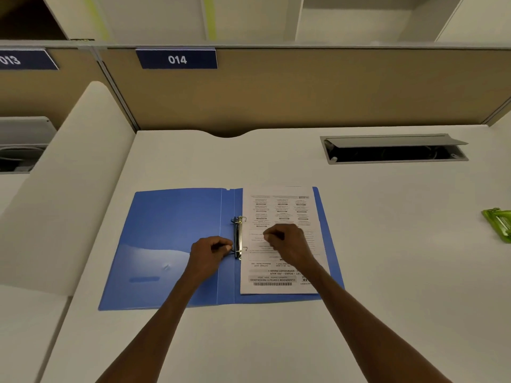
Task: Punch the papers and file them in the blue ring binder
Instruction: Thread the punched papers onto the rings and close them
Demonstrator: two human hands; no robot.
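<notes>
With the papers (282, 244) on the open blue ring binder (171, 244), left hand (211, 251) fingers pinch the ring mechanism (237, 239), right hand (287, 241) curled empty pressing the sheets; closing the rings likely comes next.

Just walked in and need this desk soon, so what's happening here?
A person is filing printed papers in an open blue ring binder lying flat on the white desk. The left hand is at the lower end of the metal ring mechanism, fingers pinched by it, while the right hand rests closed on the sheets, which lie on the binder's right side. The rings look open. A green hole punch sits off at the desk's right edge.
</notes>
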